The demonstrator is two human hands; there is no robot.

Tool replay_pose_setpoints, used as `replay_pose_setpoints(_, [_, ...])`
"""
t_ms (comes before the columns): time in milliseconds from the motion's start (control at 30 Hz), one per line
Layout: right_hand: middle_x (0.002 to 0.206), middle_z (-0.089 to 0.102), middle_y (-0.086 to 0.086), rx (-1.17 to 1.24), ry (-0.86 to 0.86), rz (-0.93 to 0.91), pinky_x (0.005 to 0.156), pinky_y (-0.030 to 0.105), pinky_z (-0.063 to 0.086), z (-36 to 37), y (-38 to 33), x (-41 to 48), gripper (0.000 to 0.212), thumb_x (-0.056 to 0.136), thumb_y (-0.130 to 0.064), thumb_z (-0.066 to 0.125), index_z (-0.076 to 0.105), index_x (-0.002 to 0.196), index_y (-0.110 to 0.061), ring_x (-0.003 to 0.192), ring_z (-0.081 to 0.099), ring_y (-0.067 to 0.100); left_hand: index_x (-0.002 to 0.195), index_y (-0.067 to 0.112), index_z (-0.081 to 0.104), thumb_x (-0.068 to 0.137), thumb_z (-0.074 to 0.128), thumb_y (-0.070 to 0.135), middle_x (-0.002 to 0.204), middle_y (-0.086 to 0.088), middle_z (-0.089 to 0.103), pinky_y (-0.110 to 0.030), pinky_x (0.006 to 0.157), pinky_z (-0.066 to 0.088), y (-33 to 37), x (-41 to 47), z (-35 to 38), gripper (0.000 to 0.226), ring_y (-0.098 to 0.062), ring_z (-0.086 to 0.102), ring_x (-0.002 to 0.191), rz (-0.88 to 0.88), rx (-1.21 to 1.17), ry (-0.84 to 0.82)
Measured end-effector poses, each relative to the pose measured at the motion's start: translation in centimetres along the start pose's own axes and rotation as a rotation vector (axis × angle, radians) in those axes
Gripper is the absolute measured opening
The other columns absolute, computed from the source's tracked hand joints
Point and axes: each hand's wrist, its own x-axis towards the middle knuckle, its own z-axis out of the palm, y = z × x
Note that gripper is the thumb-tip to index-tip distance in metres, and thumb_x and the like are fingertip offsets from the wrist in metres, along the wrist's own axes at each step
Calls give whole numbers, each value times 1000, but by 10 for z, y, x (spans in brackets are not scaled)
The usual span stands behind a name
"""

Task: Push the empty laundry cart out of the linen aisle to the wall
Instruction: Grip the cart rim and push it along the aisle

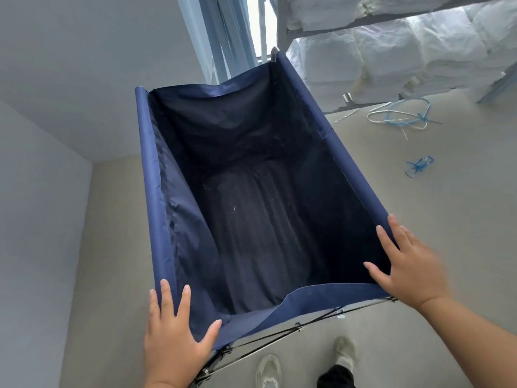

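A navy fabric laundry cart fills the middle of the view, its deep bag empty and dark inside. A black folding metal frame shows under its near edge. My left hand lies flat on the near left corner of the rim, fingers spread. On the near right corner rests my right hand, also flat with fingers apart. Neither hand curls around the rim. The cart's far end points toward a white wall and a window.
Metal shelving stacked with white bagged linen stands at the upper right. Loose blue and white straps and a blue scrap lie on the beige floor to the right. My two shoes show below the cart.
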Motion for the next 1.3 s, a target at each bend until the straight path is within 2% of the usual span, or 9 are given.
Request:
replay_pose_setpoints(133, [156, 40, 18, -8, -9, -55, 74, 48, 55, -2, 7, 22, 78, 84, -59, 44, 56, 137, -3, 122, 58, 43, 144, 16, 49, 75, 17, 89, 163, -13, 23, -57, 83, 54, 9, -1, 1, 105, -41, 23, 147, -51, -16, 0])
replay_pose_setpoints(300, [158, 37, 16, 0, -14, -122, 76, 49, 57, -5, 20, 49, 79, 84, -59, 43, 54, 139, -3, 125, 56, 40, 140, 15, 54, 75, 25, 87, 162, -13, 25, -59, 77, 55, 29, -7, 2, 101, -41, 24, 146, -122, -53, 13])
replay_pose_setpoints(500, [159, 36, 16, 0, -31, -192, 75, 48, 57, -8, 31, 79, 79, 84, -59, 42, 54, 140, -4, 121, 58, 40, 140, 16, 54, 76, 23, 87, 162, -14, 25, -59, 75, 55, 49, -14, 4, 101, -41, 24, 146, -206, -53, 15])
replay_pose_setpoints(600, [159, 35, 15, -6, -39, -229, 73, 47, 58, -10, 35, 93, 80, 85, -60, 41, 53, 141, -5, 123, 56, 39, 140, 16, 53, 70, 41, 78, 163, -12, 23, -58, 72, 57, 58, -17, 7, 95, -41, 24, 147, -246, -68, 11])
replay_pose_setpoints(667, [160, 34, 15, -13, -42, -255, 73, 47, 58, -10, 37, 102, 80, 85, -61, 41, 52, 142, -5, 124, 55, 38, 140, 16, 53, 68, 44, 74, 163, -12, 22, -57, 70, 57, 63, -18, 9, 94, -40, 24, 147, -272, -77, 7])
replay_pose_setpoints(1067, [161, 32, 14, -24, -48, -370, 70, 46, 58, -13, 40, 148, 81, 85, -62, 39, 50, 143, -6, 119, 58, 39, 143, 21, 49, 69, 40, 75, 163, -9, 23, -46, 62, 58, 87, -22, 7, 92, -35, 20, 149, -422, -90, 17])
replay_pose_setpoints(1300, [161, 32, 12, 14, -33, -426, 72, 46, 57, -11, 29, 173, 79, 84, -60, 43, 51, 141, -7, 120, 59, 39, 145, 19, 48, 69, 37, 75, 164, -9, 20, -46, 62, 59, 89, -18, 5, 94, -35, 16, 151, -480, -103, 33])
